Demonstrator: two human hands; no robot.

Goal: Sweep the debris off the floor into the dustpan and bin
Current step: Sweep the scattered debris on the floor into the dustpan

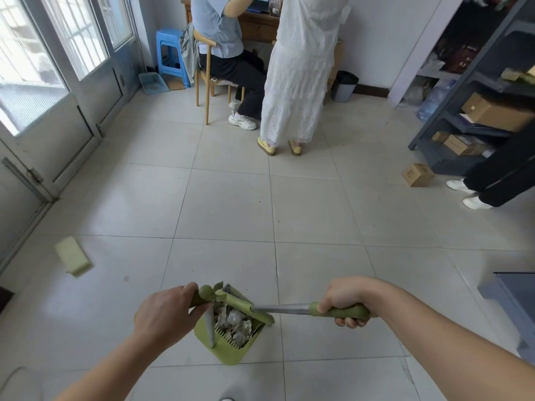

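Observation:
A green dustpan (231, 353) hangs low in the middle of the view, holding crumpled whitish debris (234, 324). My left hand (166, 312) grips the green top of the dustpan handle (202, 296). My right hand (344, 306) is closed around the green grip of the broom (341, 311); its metal shaft runs left to the green broom head lying over the pan's mouth. A grey bin (344, 85) with a dark liner stands against the far wall.
One person sits on a wooden chair (206, 82) at the far desk, another in a white dress (295, 82) stands beside them. A third person's legs (492, 175) are at right by grey shelving. A cardboard box (417, 175) and pale yellow block (72, 256) lie on the tiles.

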